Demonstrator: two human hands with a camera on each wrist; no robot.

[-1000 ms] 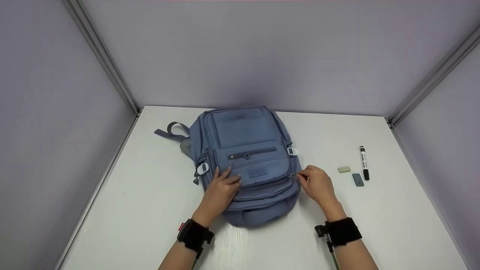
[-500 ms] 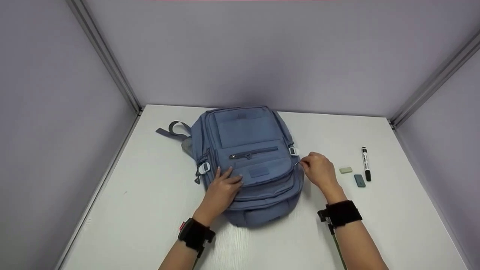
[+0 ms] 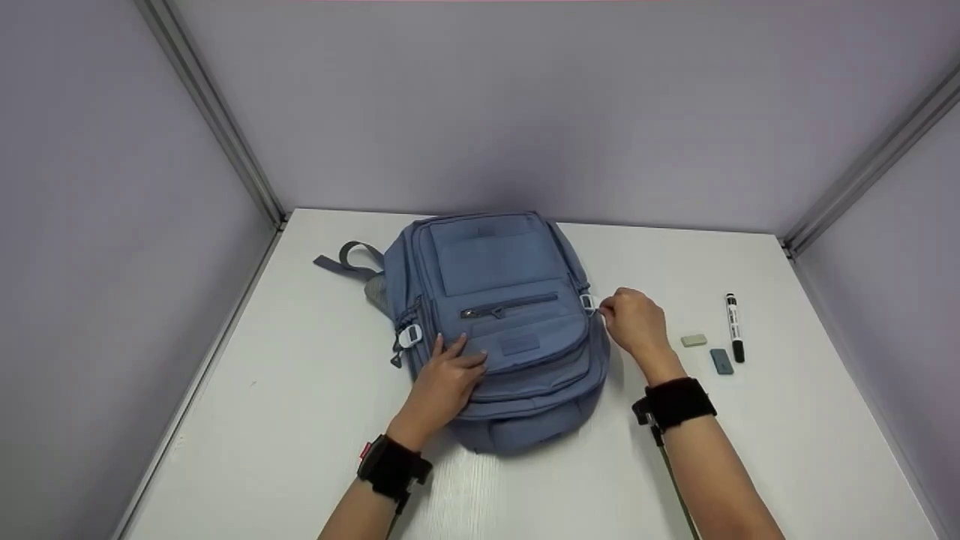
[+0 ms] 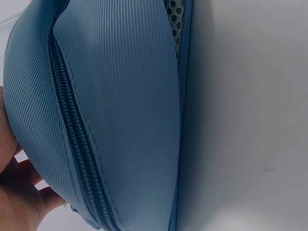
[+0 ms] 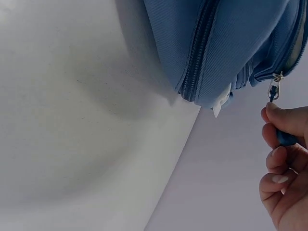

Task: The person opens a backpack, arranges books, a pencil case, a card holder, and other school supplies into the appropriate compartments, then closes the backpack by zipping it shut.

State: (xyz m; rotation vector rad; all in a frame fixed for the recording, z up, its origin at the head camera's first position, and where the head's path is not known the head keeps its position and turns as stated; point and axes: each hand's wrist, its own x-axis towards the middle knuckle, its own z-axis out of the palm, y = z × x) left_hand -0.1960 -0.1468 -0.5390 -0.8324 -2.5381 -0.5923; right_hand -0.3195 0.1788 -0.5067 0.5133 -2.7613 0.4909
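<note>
A blue backpack [image 3: 499,262] lies on the white table with its front side up. My left hand [image 3: 442,379] rests on its lower front with the fingers spread. At the bag's right edge, beside a white buckle [image 3: 588,303], my right hand [image 3: 634,322] pinches a zipper pull. The right wrist view shows the metal slider [image 5: 274,89] of that zipper pull, with a dark blue tab between thumb and fingers. Parted zipper teeth [image 5: 294,60] curve above the slider. In the left wrist view, part of a hand [image 4: 21,197] shows behind the bag's side.
Right of the bag lie a black-and-white marker [image 3: 735,328], a pale green block [image 3: 694,340] and a small teal block [image 3: 721,361]. A strap [image 3: 349,262] extends from the bag's left side. Grey panels [image 3: 480,105] enclose the table at the back and sides.
My right hand has drawn the zipper pull away from me along the bag's right edge, up to the white buckle. My left hand has stayed on the bag's front.
</note>
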